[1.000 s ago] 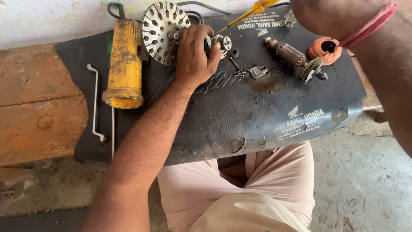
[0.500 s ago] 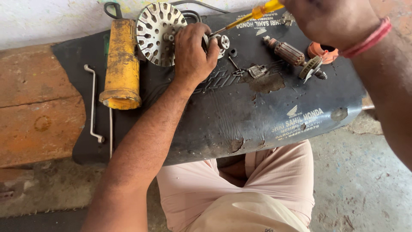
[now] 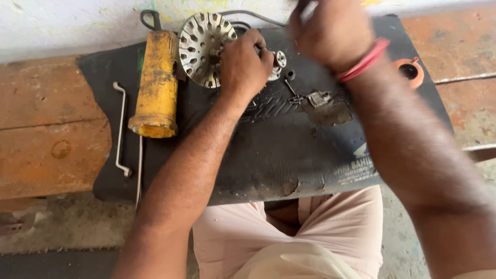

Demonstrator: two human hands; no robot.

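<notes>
The left hand (image 3: 245, 62) is laid over the right edge of a round slotted metal disc (image 3: 201, 49), fingers curled down on a small silvery hub part (image 3: 279, 58) just beside it. The disc is propped on a black rubber mat (image 3: 289, 155), right next to a yellow tool body (image 3: 155, 82). The right hand (image 3: 330, 31) is held above the mat's far edge, blurred, so its finger position can't really be made out. 1 bent metal rod (image 3: 120, 129) is seen at the mat's left edge.
</notes>
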